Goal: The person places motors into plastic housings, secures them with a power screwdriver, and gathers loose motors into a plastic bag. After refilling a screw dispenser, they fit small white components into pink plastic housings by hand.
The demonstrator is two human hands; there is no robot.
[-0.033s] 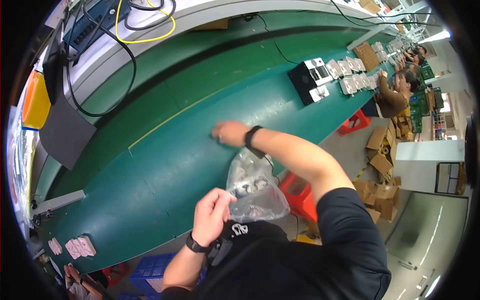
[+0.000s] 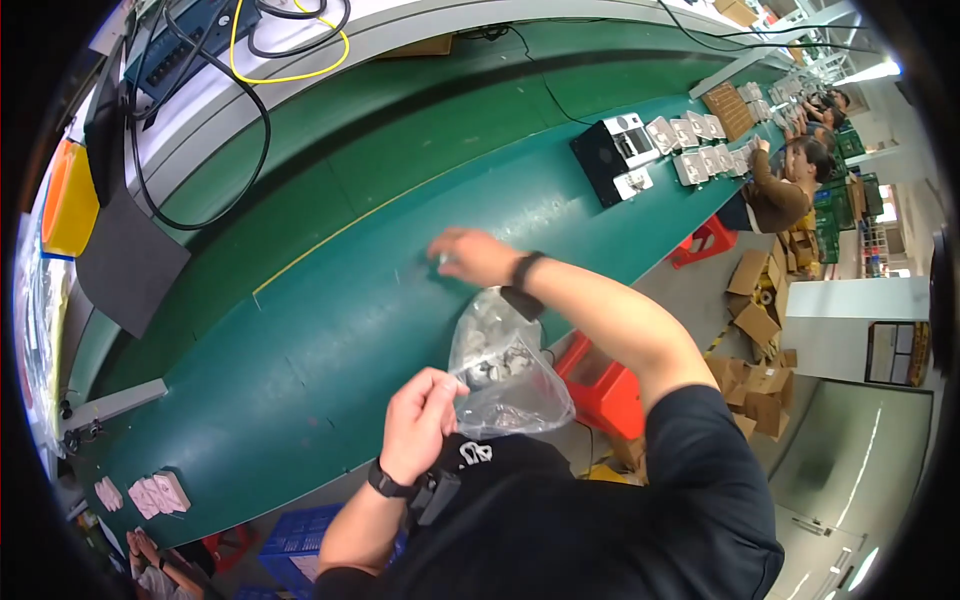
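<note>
Left hand (image 2: pixel 420 420) pinches a clear plastic bag (image 2: pixel 505 375) — long axis upright, mouth upward — while the right hand (image 2: pixel 470 255), its grip unclear, rests on the green belt (image 2: pixel 300 330).

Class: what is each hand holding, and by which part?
Left hand pinches the clear plastic bag at its edge. Right hand: unclear, perhaps something small.

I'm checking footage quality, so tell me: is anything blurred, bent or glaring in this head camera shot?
Head view: the green belt bows strongly, with a black fisheye rim around it; the right hand is smeared at the fingertips; the left hand is sharper; the clear plastic bag shows pale sheen; a ceiling light glares at upper right.
</note>
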